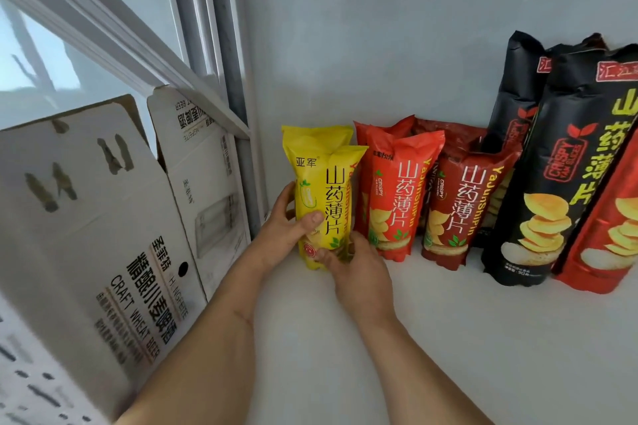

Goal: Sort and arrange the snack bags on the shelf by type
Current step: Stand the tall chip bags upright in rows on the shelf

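Right now both hands grasp the front yellow bag (322, 203) at the far left end of the white shelf (448, 338). The left hand (286, 221) wraps its left side with the thumb across the front; the right hand (348, 259) cups the bottom right corner. A 2nd yellow bag (316, 136) stands directly behind it, and 2 orange-red bags (393, 197) stand just beside it to the right, then dark red bags (459, 207), then tall black bags (566, 155) and a large red bag (611, 228). To finish this placement well, I judge the bag should be set square on its base, label facing forward, flush against the yellow one behind, without nudging the red neighbours. A cardboard box (103, 217) stands left of the shelf.
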{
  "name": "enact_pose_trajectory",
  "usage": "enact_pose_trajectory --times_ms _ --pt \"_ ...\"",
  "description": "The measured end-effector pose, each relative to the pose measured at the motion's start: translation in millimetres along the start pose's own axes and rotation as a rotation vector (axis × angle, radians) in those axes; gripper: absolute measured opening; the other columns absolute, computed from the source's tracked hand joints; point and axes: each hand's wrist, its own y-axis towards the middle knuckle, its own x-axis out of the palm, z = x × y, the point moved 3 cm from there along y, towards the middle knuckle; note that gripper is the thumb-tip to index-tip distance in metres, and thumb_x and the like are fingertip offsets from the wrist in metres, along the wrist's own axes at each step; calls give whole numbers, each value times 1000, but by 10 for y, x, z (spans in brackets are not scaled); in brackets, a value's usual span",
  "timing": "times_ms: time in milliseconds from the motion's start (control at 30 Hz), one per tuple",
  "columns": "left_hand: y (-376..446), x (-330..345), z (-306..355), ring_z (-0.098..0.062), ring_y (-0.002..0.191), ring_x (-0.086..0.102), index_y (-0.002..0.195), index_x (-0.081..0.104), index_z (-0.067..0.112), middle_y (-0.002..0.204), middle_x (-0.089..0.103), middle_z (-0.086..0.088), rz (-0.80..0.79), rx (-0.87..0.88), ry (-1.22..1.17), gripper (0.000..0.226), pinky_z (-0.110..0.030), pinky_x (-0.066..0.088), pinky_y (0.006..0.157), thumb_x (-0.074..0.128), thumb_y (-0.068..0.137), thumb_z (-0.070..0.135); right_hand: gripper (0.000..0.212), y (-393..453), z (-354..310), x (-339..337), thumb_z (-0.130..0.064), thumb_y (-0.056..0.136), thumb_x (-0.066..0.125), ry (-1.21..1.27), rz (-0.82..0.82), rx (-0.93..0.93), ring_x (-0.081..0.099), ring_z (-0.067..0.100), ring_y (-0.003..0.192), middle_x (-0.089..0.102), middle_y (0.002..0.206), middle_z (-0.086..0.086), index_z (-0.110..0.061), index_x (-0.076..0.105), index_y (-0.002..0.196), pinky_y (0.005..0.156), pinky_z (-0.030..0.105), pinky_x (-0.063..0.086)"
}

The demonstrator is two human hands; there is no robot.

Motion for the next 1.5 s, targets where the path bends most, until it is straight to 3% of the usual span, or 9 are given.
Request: enact_pose_trajectory --times_ms 300,433,833,1000,1133,1200,1333,1400,1500 --pt "207 34 -26 18 99 63 135 33 55 111 62 41 -24 -25 -32 115 -14 53 78 84 35 81 49 204 -6 56 -48 89 65 -1 76 18 58 20 109 62 121 -1 -23 54 131 82 30 47" --pt "283 50 -56 16 96 65 144 32 44 118 60 33 -31 -10 -86 127 -12 54 74 87 34 77 50 274 -5 97 -48 90 62 -33 103 37 58 21 111 63 122 -1 -23 53 132 85 31 49" --pt "335 29 -227 -8 123 63 156 28 36 150 51 4 -34 -34 -86 128 -31 56 96 86 48 74 51 271 -43 112 -50 88 65 -26 105 50 61 20 107 66 119 -2 -23 54 130 84 33 52" --pt "76 5 -177 -13 146 33 160 19 29 163 32 3 75 -117 -3 140 -44 32 120 75 46 86 50 164 -66 -42 -51 84 70 -52 70 67 63 25 95 68 105 5 -14 57 115 74 35 51" --pt "-320 37 -101 -16 140 41 158 28 20 160 37 -1 215 -129 134 105 -34 35 113 70 77 71 44 -50 -31 -280 -36 96 60 -245 47 17 59 27 115 63 128 9 -13 54 133 89 34 49" --pt "-507 70 -85 -20 134 50 151 42 18 153 47 -2 236 -131 456 74 -34 42 106 62 92 58 41 -176 -11 -437 -36 98 54 -388 12 -61 57 26 118 61 132 6 -16 56 134 91 35 48" --pt "-851 492 219 -31 92 69 115 72 18 106 72 -7 185 323 1225 33 -37 54 71 63 94 41 32 -437 27 -861 -35 102 43 -701 -67 -261 59 26 107 63 120 4 -17 62 121 78 34 46" --pt "-982 856 307 -31 66 68 90 77 14 80 72 -7 116 622 1371 32 -33 51 53 58 88 39 32 -580 78 -1175 -32 103 40 -825 -97 -346 58 27 102 64 112 6 -15 64 116 73 34 42" --pt "-1122 1401 415 -29 61 66 80 75 13 71 69 -5 27 744 1395 35 -32 49 51 51 87 38 31 -793 235 -1753 -29 103 41 -934 -107 -388 58 30 101 63 107 8 -11 64 110 70 34 40"
